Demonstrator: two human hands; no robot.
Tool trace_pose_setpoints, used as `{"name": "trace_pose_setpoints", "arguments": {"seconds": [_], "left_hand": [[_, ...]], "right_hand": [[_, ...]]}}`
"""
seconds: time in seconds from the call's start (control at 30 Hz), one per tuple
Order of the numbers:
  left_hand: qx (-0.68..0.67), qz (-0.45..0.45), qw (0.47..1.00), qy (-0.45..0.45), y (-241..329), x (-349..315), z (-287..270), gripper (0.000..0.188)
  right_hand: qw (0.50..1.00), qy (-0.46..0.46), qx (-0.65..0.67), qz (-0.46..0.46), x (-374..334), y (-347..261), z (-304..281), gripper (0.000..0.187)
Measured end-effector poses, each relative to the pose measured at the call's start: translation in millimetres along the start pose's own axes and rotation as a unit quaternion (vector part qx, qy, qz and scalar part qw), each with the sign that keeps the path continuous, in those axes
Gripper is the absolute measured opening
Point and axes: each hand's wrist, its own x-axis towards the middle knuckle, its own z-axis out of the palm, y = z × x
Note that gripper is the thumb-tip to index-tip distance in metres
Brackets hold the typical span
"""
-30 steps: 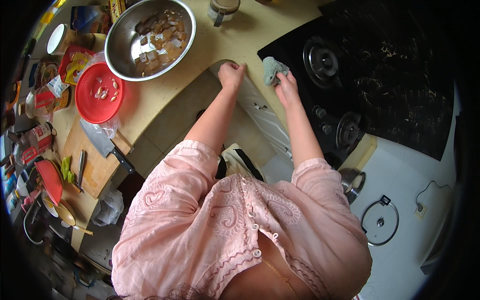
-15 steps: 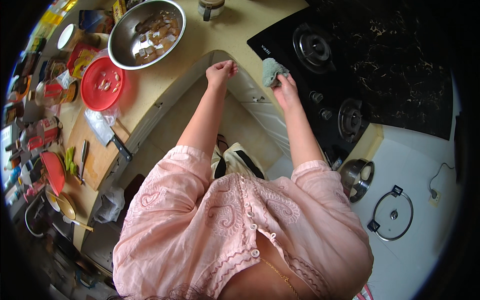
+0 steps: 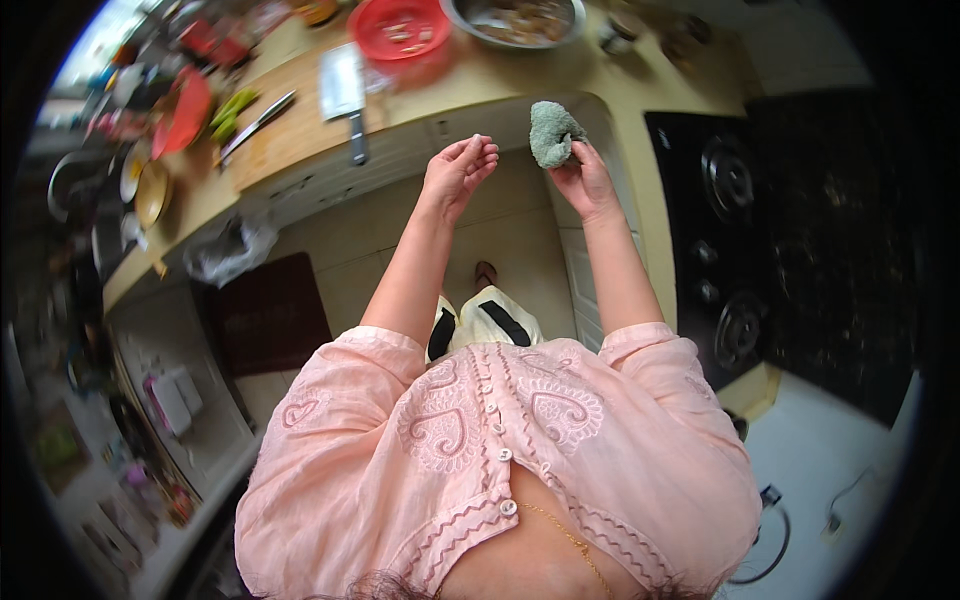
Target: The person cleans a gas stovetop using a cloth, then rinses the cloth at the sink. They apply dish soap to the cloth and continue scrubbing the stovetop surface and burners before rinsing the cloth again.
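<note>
My right hand (image 3: 585, 182) grips a bunched grey-green cloth (image 3: 550, 135), which stands up above the fingertips. It is held over the floor, between the counter and the stove. My left hand (image 3: 462, 175) hovers to its left, apart from the cloth, with fingers curled in against the thumb and nothing showing in them. Beyond that hand, a cleaver (image 3: 342, 88) lies on the wooden board (image 3: 285, 140) with its dark handle jutting over the near edge. Neither hand touches the counter.
A red bowl (image 3: 372, 40) with pale cloves and a steel bowl (image 3: 578, 28) of brownish chunks stand at the back. A knife (image 3: 258, 125) and green peppers (image 3: 228, 112) lie on the board's left part. The black gas stove (image 3: 690, 200) is on my right, a dark mat (image 3: 265, 320) on the floor.
My view has swung left, so the counter and board now lie ahead and the stove has shifted right. The cloth stays in my right hand; my left hand's fingers have loosened slightly.
</note>
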Motion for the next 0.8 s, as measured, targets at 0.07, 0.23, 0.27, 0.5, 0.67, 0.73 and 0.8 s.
{"name": "trace_pose_setpoints", "arguments": {"seconds": [0.07,0.23,0.27,0.5,0.67,0.73,0.8], "left_hand": [[-0.018,0.048,0.998,0.033,28.2,-23.6,-36.7,0.02],[-0.069,0.18,0.975,0.111,96.7,-94.0,-124.9,0.018],[-0.07,0.201,0.97,0.12,107.9,-110.6,-145.0,0.017],[-0.024,0.264,0.909,0.323,193.2,-198.6,-313.7,0.019],[0.173,0.235,0.862,0.415,218.1,-209.9,-416.1,0.017],[0.263,0.229,0.821,0.451,222.4,-194.9,-431.6,0.016],[0.368,0.206,0.791,0.443,224.9,-182.2,-443.6,0.017]], "right_hand": [[0.998,-0.034,-0.012,0.042,16.6,32.5,30.7,0.034],[0.978,-0.132,-0.073,0.141,45.3,136.7,110.9,0.033],[0.973,-0.143,-0.084,0.163,42.5,159.3,130.4,0.033],[0.937,-0.146,-0.135,0.287,34.5,347.3,243.6,0.035],[0.935,-0.117,-0.134,0.305,29.7,425.8,267.9,0.033],[0.942,-0.09,-0.143,0.29,33.8,433.7,265.1,0.032],[0.945,-0.039,-0.163,0.281,34.6,433.5,256.6,0.031]]}}
